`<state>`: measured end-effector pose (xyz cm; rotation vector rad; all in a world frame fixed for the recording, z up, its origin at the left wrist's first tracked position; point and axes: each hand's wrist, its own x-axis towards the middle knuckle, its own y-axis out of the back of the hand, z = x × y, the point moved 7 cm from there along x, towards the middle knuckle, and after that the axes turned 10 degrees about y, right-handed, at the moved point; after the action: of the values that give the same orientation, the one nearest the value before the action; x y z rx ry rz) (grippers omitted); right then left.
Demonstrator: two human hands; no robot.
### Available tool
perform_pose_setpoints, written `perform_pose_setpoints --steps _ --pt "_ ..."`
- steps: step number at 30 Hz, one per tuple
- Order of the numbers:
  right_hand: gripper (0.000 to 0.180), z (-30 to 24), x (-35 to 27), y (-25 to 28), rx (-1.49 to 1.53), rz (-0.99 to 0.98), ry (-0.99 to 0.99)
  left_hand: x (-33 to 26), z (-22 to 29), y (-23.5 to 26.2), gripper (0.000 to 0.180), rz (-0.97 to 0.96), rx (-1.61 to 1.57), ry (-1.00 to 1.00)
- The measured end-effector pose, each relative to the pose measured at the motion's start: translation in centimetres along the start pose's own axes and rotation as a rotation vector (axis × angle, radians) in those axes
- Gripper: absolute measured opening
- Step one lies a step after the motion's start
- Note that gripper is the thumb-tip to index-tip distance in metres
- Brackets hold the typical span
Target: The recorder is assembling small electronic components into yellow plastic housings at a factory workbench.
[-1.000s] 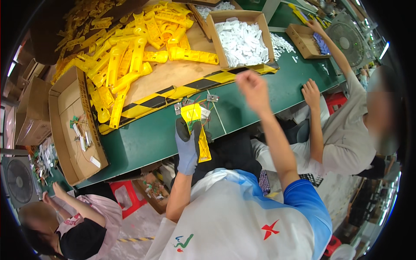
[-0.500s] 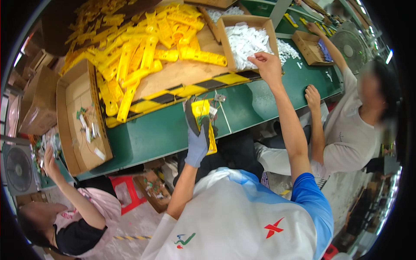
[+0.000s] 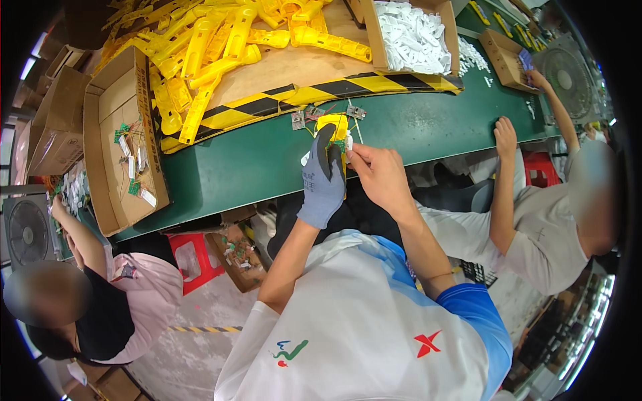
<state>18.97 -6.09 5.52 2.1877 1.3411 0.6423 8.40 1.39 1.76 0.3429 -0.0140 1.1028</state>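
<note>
My left hand (image 3: 323, 186), in a grey glove with dark fingers, is closed around a yellow plastic housing (image 3: 332, 123) at the table's near edge. A small green circuit board (image 3: 340, 145) with thin wires shows at the housing, partly behind the glove. My bare right hand (image 3: 382, 175) meets it from the right, thumb and forefinger pinching a small white plastic piece (image 3: 349, 141) against the housing's side. My fingers hide part of that piece. Small metallic parts with wires (image 3: 298, 120) lie on the green table just beyond the housing.
Beyond a yellow-black striped edge (image 3: 267, 111) lies a heap of yellow housings (image 3: 231, 40). A cardboard box (image 3: 377, 48) of white pieces stands at the far right, another box (image 3: 148, 93) with wired boards at left. Co-workers sit on both sides; a fan (image 3: 567, 73) is far right.
My right hand has come back from the box of white pieces to the housing, now with a white piece. My left hand still holds the housing. The whole view has shifted.
</note>
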Motion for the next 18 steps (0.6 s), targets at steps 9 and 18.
perform_pose_setpoints --steps 9,18 --pt "0.021 -1.2 -0.2 -0.6 -0.193 -0.05 -0.003 -0.1 -0.7 -0.1 0.031 -0.059 0.018 0.077" --pt "0.041 4.0 -0.2 -3.0 0.694 0.005 -0.137 0.2 -0.7 0.1 0.026 -0.046 -0.058 0.071"
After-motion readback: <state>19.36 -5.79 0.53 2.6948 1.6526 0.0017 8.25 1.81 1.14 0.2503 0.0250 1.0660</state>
